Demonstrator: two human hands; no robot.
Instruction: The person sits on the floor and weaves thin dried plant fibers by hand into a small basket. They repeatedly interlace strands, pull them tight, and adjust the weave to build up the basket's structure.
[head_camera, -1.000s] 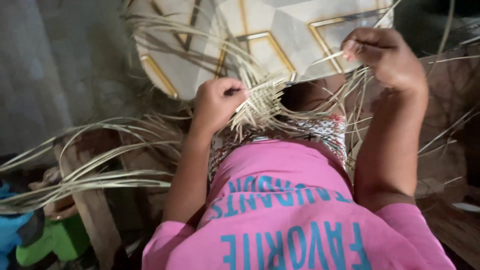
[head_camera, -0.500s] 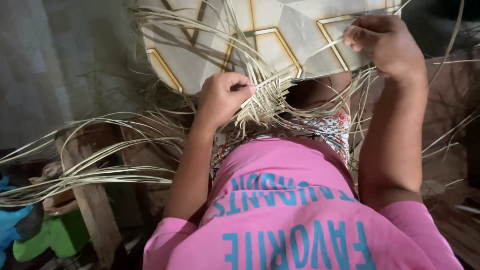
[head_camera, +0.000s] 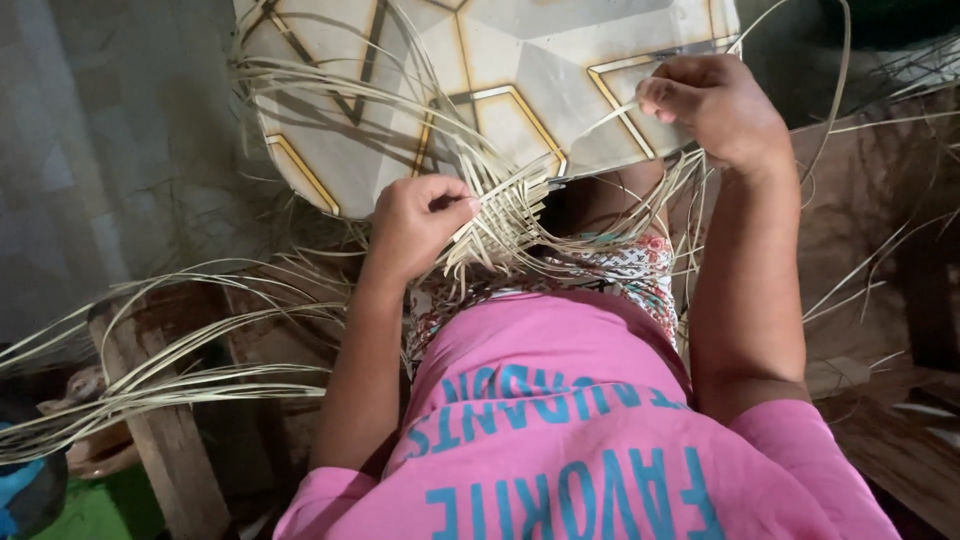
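**Both hands on a half-woven strip mat**

I see my left hand (head_camera: 415, 225) curled in a tight grip on the near edge of the woven patch (head_camera: 505, 215), thumb and fingers pinching the pale plaited strips where they cross. The patch sits in the middle of the view, just above my lap, resting against the patterned cloth (head_camera: 610, 265) over my knees and under the edge of a pale tile (head_camera: 520, 70) with gold and dark lines.

My right hand (head_camera: 715, 105) is raised higher and off to the right, well apart from the left. Its grip is narrow: fingers closed on a single loose strip (head_camera: 615, 115) that runs down and left into the patch.

Long unwoven strips (head_camera: 190, 375) fan out from the weave, a thick bundle sweeping left past a wooden post (head_camera: 165, 450). More strips arc up over the tile and trail right.

Pink shirt (head_camera: 580, 430) with teal lettering fills the bottom. Green and blue objects at bottom left, too cropped to tell.
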